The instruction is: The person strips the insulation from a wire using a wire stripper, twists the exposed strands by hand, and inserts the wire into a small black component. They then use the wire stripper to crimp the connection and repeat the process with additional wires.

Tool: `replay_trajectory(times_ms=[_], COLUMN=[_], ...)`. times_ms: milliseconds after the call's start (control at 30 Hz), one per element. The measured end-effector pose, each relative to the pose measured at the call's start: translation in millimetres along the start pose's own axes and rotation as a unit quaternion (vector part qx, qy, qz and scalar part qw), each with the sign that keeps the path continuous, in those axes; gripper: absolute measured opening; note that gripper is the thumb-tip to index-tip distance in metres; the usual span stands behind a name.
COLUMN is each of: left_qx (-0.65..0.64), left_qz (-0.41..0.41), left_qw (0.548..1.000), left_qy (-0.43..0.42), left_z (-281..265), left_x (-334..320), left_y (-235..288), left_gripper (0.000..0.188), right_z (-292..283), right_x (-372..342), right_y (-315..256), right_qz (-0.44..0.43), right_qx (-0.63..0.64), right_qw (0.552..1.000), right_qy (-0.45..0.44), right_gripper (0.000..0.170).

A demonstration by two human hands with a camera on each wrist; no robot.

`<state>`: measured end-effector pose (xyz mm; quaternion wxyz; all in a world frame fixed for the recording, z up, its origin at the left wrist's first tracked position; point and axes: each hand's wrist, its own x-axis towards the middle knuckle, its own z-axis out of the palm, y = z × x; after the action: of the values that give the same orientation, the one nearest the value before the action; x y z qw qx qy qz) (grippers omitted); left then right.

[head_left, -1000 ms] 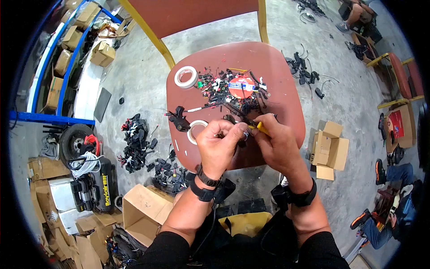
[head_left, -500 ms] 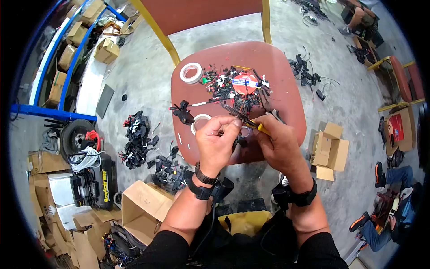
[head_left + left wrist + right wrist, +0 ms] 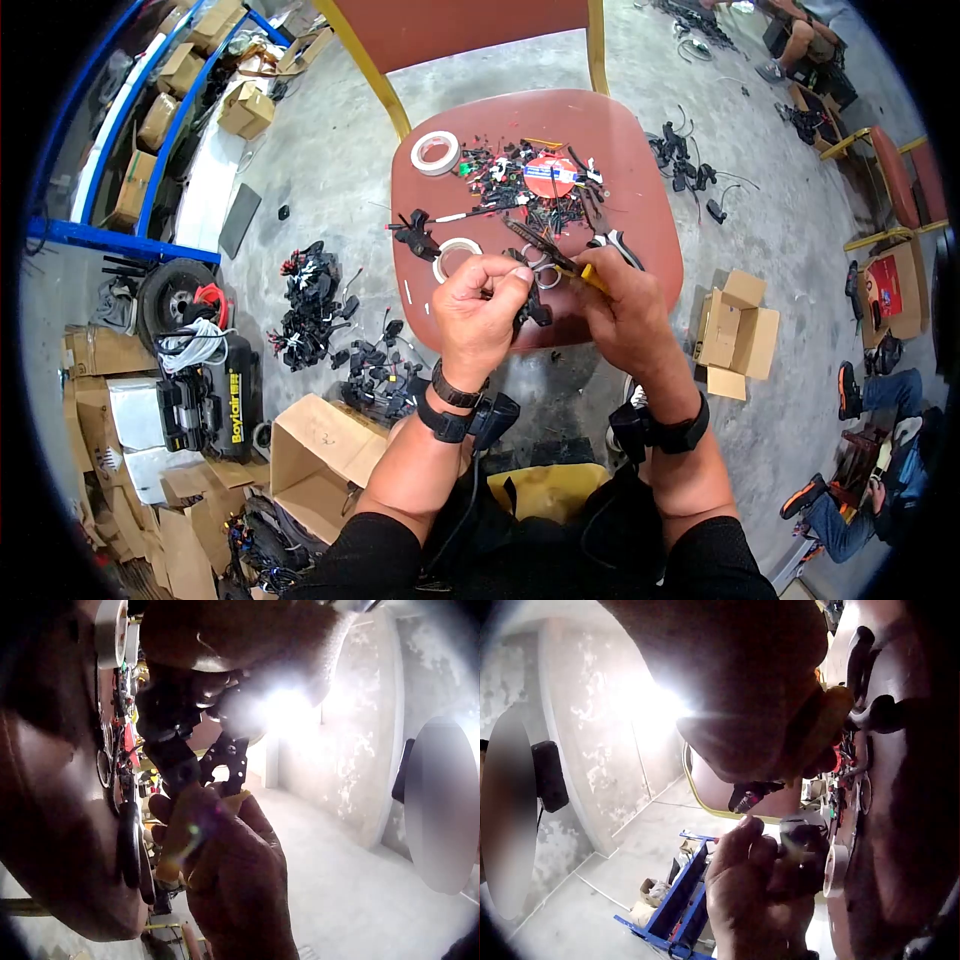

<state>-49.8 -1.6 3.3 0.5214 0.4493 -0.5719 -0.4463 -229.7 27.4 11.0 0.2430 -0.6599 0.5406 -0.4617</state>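
My right hand (image 3: 625, 305) grips yellow-handled wire strippers (image 3: 548, 247), whose dark jaws point up and left over the chair seat. In the left wrist view, holes show in the dark metal head of the strippers (image 3: 231, 759). My left hand (image 3: 480, 315) pinches a small black part (image 3: 533, 310) between thumb and fingers, close to the strippers; its exact kind I cannot tell. Beneath the hands, two metal rings (image 3: 545, 275) like scissor handles lie on the red chair seat (image 3: 640, 200). Pliers with dark and pale handles (image 3: 622, 246) lie just beyond my right hand.
Cut wire ends and connectors (image 3: 510, 185) are heaped on the seat under a red-and-blue disc (image 3: 550, 175). Two tape rolls (image 3: 435, 153) and a black cabled part (image 3: 416, 236) lie at its left. On the floor are black part piles (image 3: 318, 300) and open cardboard boxes (image 3: 738, 325).
The strippers have drawn slightly away from my left fingers, and the hands stand a little farther apart. The rings and pliers on the seat show more fully. The head view has shifted slightly.
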Motion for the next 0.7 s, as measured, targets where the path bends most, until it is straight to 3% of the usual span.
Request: replay_trajectory(times_ms=[100, 233, 400, 500, 633, 700], left_qx=[-0.043, 0.019, -0.054, -0.053, 0.064, 0.044], left_qz=[-0.025, 0.029, -0.067, -0.068, 0.043, 0.025], left_qw=[0.999, 0.999, 0.996, 0.996, 0.996, 0.998], left_qy=[0.000, 0.006, -0.009, -0.004, -0.035, -0.037], left_z=[-0.6, 1.3, 1.2, 3.9, -1.8, -2.8], left_x=[-2.2, -0.6, -3.1, -3.0, 2.0, 1.5], left_y=[-2.0, 5.0, 1.9, 2.2, 3.9, 0.9], left_gripper=[0.001, 0.002, 0.005, 0.005, 0.003, 0.002], right_z=[-0.4, 0.0, 3.7, 5.3, 8.1, 8.4], right_x=[-0.9, -1.6, -3.9, -3.2, -2.7, -4.2], right_y=[-3.7, -4.5, -3.8, -3.6, -0.9, 1.5], right_qz=[0.012, 0.002, -0.004, -0.044, -0.048, -0.027], right_qx=[0.002, 0.005, 0.007, -0.022, 0.007, 0.021], right_qw=[1.000, 1.000, 1.000, 0.999, 0.999, 0.999], right_qy=[0.002, -0.002, -0.010, -0.012, -0.012, -0.021], right_gripper=[0.014, 0.014, 0.016, 0.019, 0.021, 0.022])
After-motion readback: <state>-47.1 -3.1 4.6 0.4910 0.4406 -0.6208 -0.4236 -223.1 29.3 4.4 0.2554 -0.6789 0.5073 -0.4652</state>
